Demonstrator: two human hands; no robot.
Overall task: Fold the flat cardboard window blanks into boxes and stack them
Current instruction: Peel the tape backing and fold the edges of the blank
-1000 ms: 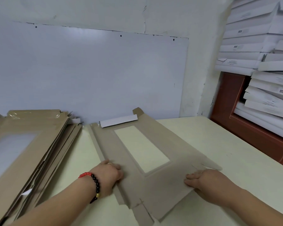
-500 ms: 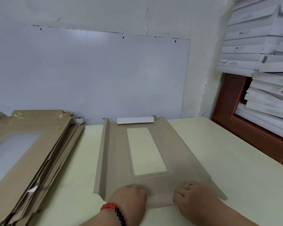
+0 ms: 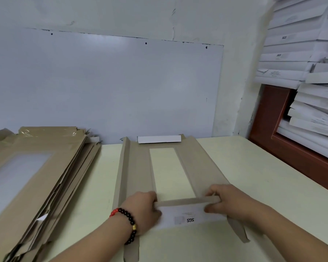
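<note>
One flat cardboard window blank lies lengthwise on the pale table in front of me, brown side up, with a rectangular window in its middle. Its left long flap stands raised, and a white flap is turned up at the far end. My left hand and my right hand pinch the near end flap, which is folded up and over so its white printed side faces me.
A slanted pile of flat brown window blanks fills the table's left side. Finished white boxes are stacked high at the right, above a red-brown frame. A whiteboard leans against the back wall.
The blank was turned from a slant to lie straight ahead of me. Both hands moved to its near edge and lifted the end flap, so its white printed side now shows.
</note>
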